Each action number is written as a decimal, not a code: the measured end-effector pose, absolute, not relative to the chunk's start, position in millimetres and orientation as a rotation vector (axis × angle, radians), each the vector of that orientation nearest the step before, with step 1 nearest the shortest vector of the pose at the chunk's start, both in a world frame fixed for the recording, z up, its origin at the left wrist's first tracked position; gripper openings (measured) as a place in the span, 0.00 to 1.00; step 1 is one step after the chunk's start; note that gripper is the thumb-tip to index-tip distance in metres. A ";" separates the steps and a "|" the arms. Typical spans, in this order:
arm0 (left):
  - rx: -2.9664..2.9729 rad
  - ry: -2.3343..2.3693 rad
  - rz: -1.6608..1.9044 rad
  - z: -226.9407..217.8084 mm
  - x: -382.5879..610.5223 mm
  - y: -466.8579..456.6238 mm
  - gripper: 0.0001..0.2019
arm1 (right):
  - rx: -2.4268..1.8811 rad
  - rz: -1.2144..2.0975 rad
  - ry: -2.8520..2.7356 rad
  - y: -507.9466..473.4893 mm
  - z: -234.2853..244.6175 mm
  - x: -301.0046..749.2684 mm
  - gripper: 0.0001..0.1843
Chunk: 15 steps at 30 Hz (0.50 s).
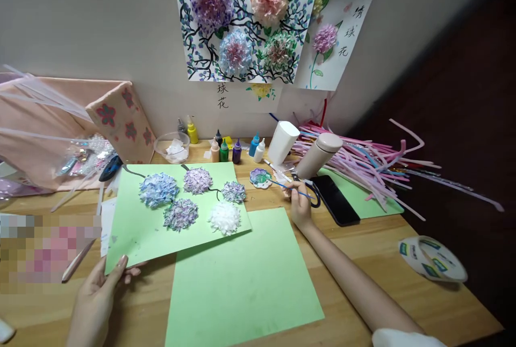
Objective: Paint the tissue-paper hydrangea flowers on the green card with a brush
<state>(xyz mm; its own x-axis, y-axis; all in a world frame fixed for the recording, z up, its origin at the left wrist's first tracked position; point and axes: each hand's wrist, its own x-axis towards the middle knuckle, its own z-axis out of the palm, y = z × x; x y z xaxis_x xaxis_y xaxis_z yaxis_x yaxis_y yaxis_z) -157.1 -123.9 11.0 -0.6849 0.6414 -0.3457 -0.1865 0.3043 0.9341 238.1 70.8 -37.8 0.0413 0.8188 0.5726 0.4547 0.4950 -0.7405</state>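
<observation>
My left hand [94, 296] pinches the lower left corner of a light green sheet [139, 237], tilted up off the table. Fluffy flowers stand out from it: a blue one [158, 189], several purple ones and a white one [224, 218], with dark painted stems. Between the fingers of my right hand [300, 204] is a thin blue paintbrush [278, 182]. Its tip reaches the flower-shaped palette [260, 178], which is smeared with green and purple paint. Dark blue scissor handles [316, 195] lie beside that hand. Partly under the raised sheet lies a plain green sheet [245, 277].
Small paint bottles [224, 150] stand along the wall, with a clear bowl [172, 146] to their left. A white cup [284, 142], a bottle [320, 154], a phone [336, 200] and pink pipe cleaners [371, 161] are at the right. A tape roll [433, 259] sits near the edge.
</observation>
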 end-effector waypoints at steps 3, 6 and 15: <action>0.424 1.852 1.493 6.0 -145.5 -127.8 0.23 | -1.095 0.458 -1.555 89.7 -40.8 234.1 0.09; 0.349 1.815 1.602 4.1 -138.4 -128.5 0.22 | -1.059 0.524 -1.544 99.7 -43.5 232.4 0.09; 0.071 1.549 1.749 21.6 -137.1 -118.8 0.14 | -1.037 0.635 -1.431 93.1 -46.4 235.1 0.09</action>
